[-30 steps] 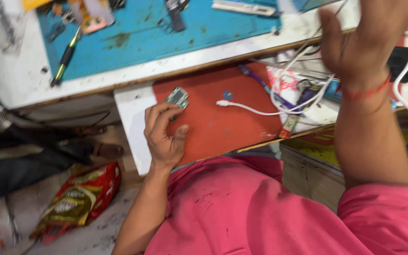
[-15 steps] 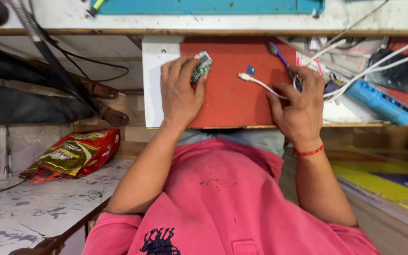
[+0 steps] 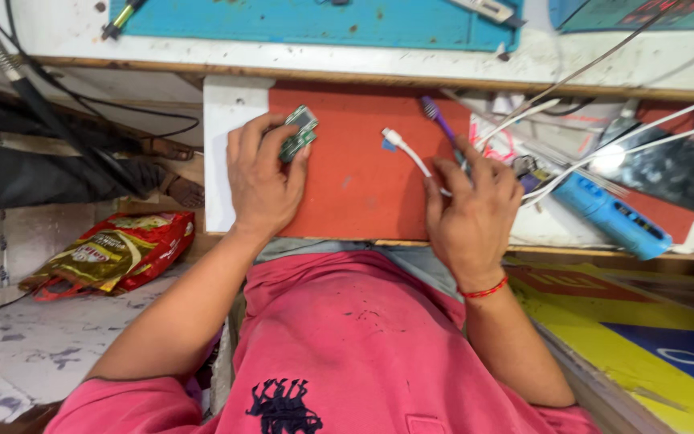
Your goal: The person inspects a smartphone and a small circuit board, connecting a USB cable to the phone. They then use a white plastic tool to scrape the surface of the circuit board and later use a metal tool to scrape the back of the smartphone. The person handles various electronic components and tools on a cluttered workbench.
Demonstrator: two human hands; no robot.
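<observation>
Left hand grips circuit board, right hand touches cable

On the mat: circuit board at its left under the left hand; cable plug centre; right hand at its right edge; snack bag lower left, off the mat.

Hidden and cut off — partly covered parts

The left hand is covering half the small green circuit board — the teal mat is running off the top edge.
</observation>
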